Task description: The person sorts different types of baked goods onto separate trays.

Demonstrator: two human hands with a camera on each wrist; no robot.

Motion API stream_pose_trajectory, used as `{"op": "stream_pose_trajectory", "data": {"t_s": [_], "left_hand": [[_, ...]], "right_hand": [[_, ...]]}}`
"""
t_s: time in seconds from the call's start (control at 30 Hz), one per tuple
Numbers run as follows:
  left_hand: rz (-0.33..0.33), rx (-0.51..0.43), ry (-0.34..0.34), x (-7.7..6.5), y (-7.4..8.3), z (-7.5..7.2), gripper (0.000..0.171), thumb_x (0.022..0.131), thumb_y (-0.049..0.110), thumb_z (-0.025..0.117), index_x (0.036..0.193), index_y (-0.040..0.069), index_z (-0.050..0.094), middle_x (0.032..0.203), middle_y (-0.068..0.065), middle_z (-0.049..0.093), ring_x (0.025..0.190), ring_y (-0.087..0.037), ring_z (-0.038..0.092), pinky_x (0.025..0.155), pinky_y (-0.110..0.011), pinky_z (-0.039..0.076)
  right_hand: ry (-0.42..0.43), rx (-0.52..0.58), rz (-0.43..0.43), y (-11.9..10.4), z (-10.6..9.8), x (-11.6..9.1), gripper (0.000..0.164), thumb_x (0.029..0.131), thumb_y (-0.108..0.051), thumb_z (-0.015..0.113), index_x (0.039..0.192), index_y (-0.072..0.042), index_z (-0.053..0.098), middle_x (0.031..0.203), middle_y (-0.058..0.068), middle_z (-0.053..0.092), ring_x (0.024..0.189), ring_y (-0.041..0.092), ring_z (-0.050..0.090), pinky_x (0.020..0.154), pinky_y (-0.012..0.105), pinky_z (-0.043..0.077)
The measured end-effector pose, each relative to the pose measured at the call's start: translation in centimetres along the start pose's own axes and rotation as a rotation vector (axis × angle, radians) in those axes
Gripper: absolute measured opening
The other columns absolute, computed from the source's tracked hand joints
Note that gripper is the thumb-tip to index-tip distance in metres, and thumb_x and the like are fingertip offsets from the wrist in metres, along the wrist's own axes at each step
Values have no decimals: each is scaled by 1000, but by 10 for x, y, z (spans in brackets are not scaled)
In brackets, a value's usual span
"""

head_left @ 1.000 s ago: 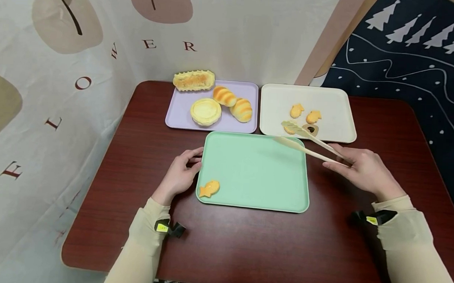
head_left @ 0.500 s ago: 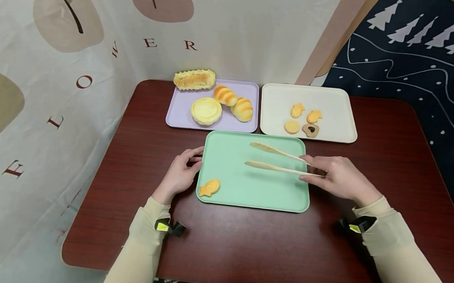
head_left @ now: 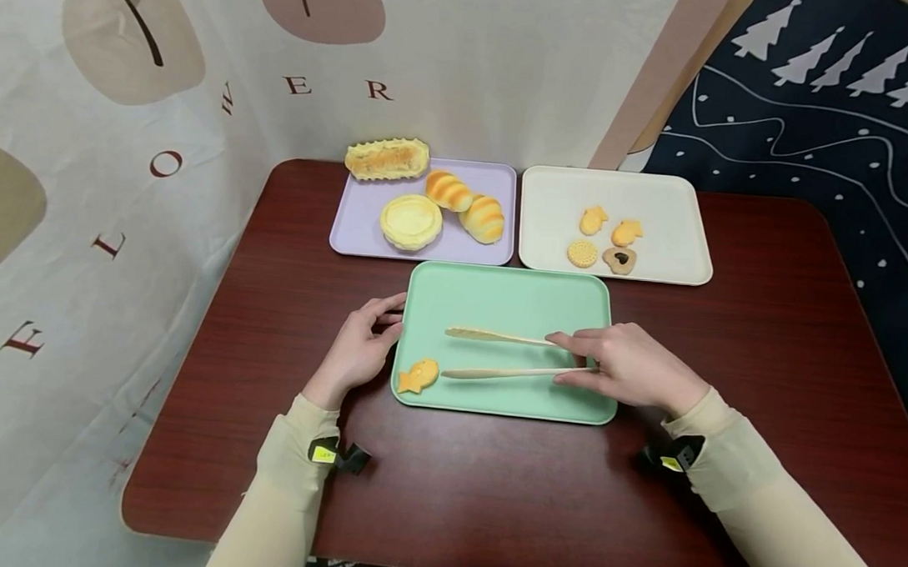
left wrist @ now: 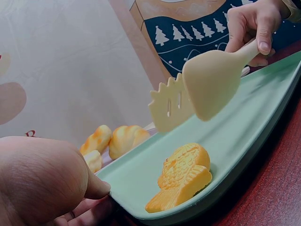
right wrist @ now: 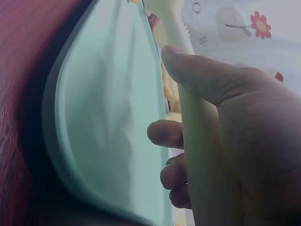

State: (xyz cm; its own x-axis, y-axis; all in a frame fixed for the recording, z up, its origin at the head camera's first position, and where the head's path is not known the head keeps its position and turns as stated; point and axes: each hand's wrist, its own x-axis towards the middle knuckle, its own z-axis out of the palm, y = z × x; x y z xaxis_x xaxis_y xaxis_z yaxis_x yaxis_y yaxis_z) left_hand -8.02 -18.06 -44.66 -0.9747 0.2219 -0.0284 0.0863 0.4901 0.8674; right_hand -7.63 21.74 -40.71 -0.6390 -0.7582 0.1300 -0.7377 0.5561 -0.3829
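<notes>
My right hand [head_left: 624, 364] holds a pair of cream food tongs [head_left: 496, 372] low over the green tray [head_left: 513, 302], with its arms spread apart. One tong end [left wrist: 214, 80] is smooth and rounded, the other toothed and slotted. The tips point left toward a golden fish-shaped cookie [head_left: 419, 376] lying in the tray's near left corner; nothing is between them. In the right wrist view, thumb and fingers wrap the tong handle [right wrist: 207, 165]. My left hand [head_left: 358, 343] rests at the tray's left edge, its fingers loosely bent and its thumb [left wrist: 99, 187] touching the rim.
Behind stand a lilac tray [head_left: 358, 238] with toy breads and a round tart [head_left: 411, 222], and a white tray [head_left: 673, 233] with several small cookies [head_left: 583, 254]. A long pastry [head_left: 386, 159] overhangs the lilac tray's far corner. A curtain [head_left: 461, 75] closes off the table's back.
My right hand has carried the tongs from over the white tray leftward and nearer, across the green tray to beside the fish-shaped cookie. The left hand and the trays stay put.
</notes>
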Motion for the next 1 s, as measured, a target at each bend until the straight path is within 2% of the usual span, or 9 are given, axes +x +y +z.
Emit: {"op": "stream_pose_trajectory", "data": {"t_s": [0.4,0.53,0.83,1.0], "left_hand": [[-11,15,0,0,0,-1,45,99,6,57,143,10,51,125,-6,57,111,-22,58,94,-40,48],[-9,11,4,-1,0,-1,45,99,6,57,143,10,51,126,-6,57,111,-22,58,94,-40,47],[-1,2,6,-1,0,-1,45,98,5,57,143,9,51,126,-6,57,110,-23,59,94,-40,48],[-1,2,3,-1,0,-1,45,98,5,57,143,10,51,126,-6,57,110,-23,59,94,-40,48]], "right_hand": [[-44,-35,-61,-8,10,21,48,88,-52,69,126,-22,67,67,-22,39,51,-1,33,49,21,33],[-45,-50,-77,-9,14,25,49,87,-52,70,125,-22,67,68,-22,41,51,-1,35,51,22,35],[-69,-35,-105,-12,20,32,51,88,-51,69,129,-21,66,79,-19,56,53,-2,40,54,25,44],[-85,-11,-113,-12,21,31,48,89,-48,69,130,-22,66,79,-19,56,54,-3,42,55,25,43]]}}
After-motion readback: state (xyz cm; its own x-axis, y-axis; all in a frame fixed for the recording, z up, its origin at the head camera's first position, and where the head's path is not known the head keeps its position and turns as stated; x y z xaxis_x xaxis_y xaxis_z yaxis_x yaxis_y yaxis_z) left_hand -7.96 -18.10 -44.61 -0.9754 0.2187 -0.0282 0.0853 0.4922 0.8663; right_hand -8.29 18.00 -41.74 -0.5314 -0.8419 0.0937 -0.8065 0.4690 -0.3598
